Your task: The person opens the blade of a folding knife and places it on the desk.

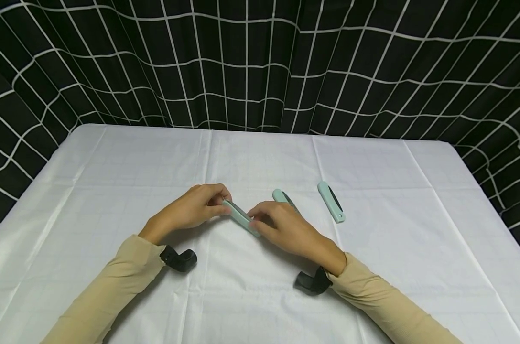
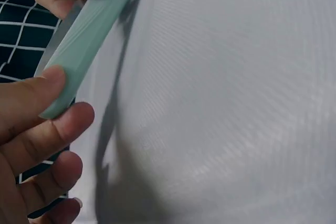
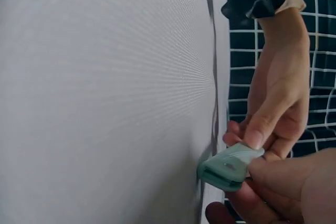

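Note:
Both hands hold a mint-green folding knife [image 1: 240, 216] in the middle of the table. A strip of grey metal blade [image 2: 54, 43] shows along one edge of its handle. My left hand [image 1: 195, 208] pinches one end between thumb and index finger, the other fingers loosely bent. Nearer the other end, my right hand [image 1: 287, 229] grips the knife between thumb and fingers. The slotted end of the handle [image 3: 226, 169] faces the right wrist view. Just beyond the right hand lies a second mint-green knife [image 1: 280, 195], partly hidden by that hand.
A third mint-green knife [image 1: 329, 200], dark along one side and with a small hole at its end, lies further right. White cloth [image 1: 135, 157] with fold creases covers the table. Behind it hangs a black curtain [image 1: 243, 62] with a white grid.

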Demonstrator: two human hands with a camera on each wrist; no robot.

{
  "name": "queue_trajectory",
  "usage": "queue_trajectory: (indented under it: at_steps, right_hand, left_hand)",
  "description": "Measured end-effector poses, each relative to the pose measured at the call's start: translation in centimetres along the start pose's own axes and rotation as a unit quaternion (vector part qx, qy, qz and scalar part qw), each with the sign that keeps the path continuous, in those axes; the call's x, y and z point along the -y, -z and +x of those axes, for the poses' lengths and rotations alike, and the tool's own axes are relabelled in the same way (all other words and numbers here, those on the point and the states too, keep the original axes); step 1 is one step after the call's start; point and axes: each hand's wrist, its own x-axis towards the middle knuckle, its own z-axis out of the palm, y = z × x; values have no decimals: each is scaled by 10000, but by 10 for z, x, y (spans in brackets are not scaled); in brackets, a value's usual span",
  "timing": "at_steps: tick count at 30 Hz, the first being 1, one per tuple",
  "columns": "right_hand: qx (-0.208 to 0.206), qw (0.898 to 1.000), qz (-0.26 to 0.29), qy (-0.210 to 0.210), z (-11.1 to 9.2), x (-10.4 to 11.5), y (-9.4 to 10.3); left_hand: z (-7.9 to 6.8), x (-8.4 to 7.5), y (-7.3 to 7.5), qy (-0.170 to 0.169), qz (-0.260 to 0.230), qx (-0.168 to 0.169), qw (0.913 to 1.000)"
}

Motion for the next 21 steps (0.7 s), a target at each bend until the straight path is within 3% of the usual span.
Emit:
queue_trajectory:
  at_steps: [9,21]
  right_hand:
    - [-255,9996,-4,-116,0,2,5]
    - [-599,9962,590,-241,-1,6,9]
  left_hand:
    - [-1,-7,-1,-318,-186,-144,9992]
    - [-3,-24,-3,-471,-620,-315,9965]
